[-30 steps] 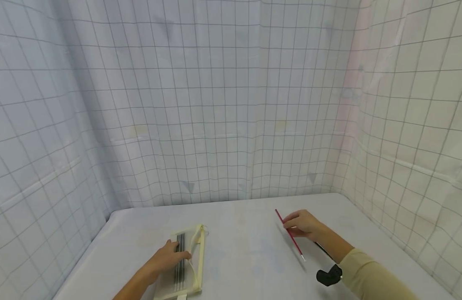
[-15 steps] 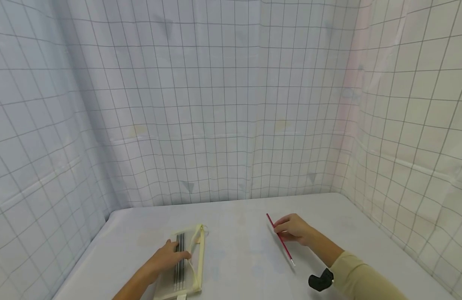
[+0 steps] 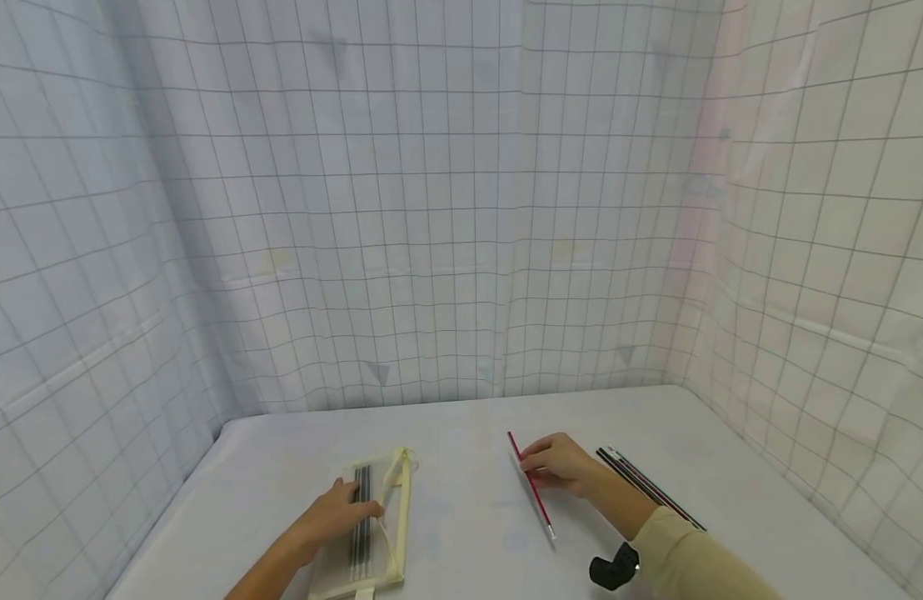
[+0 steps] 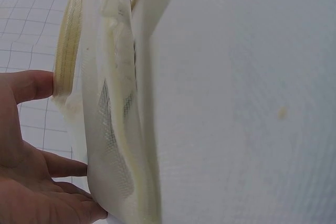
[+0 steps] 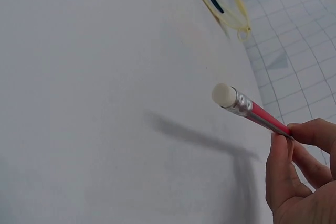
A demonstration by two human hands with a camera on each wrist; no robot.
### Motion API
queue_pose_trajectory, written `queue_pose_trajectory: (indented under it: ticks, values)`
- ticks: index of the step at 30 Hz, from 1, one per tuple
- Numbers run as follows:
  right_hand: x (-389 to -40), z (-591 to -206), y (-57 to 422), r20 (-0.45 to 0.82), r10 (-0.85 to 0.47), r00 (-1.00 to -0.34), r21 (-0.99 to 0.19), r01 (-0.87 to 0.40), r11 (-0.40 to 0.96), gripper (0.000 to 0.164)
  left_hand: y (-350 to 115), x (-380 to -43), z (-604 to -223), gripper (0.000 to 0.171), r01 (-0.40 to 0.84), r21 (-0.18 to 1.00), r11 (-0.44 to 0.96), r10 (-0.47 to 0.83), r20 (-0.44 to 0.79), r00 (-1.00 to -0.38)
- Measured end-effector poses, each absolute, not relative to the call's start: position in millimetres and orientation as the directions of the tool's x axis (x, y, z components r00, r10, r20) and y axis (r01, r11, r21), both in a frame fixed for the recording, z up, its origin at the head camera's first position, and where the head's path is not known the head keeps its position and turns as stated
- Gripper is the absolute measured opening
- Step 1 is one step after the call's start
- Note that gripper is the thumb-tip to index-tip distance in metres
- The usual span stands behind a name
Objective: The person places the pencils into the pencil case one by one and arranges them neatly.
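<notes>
My right hand (image 3: 557, 463) pinches a red pencil (image 3: 538, 502) between thumb and fingertips, over the table right of centre. Its white eraser (image 5: 224, 95) points toward the right wrist camera, with a shadow below on the cloth. At the left lies a clear pencil pouch (image 3: 334, 569) with a pale yellow zipper edge (image 3: 405, 517). Several dark pencils (image 3: 361, 542) show through its plastic. My left hand (image 3: 337, 518) rests spread on the pouch. In the left wrist view its thumb touches the zipper band (image 4: 67, 51), while the other fingertips press the pouch's face.
Several dark pencils (image 3: 645, 482) lie side by side on the white-covered table (image 3: 461, 442), just right of my right forearm. A black wrist-worn device (image 3: 614, 568) sits below that forearm. White gridded curtains (image 3: 461, 208) enclose the back and sides.
My right hand has moved left with the red pencil, toward the pouch. The dark pencils at the right have come out from behind the arm. The left hand has stayed put.
</notes>
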State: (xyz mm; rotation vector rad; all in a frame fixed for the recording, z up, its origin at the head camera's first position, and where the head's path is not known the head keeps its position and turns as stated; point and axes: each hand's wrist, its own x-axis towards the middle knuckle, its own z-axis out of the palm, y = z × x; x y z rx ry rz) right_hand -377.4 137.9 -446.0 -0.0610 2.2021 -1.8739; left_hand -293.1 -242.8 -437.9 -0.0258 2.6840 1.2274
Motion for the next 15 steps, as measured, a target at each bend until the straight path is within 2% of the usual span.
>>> queue_pose_trajectory:
  ticks: [15]
  values:
    - [-373, -456, 79, -0.161, -0.287, -0.944, -0.982, 0.124, 0.144, 0.018, -243, -294, -437, 0.091, -0.092, 0.752, 0.653, 0.064, -0.176, -0.982]
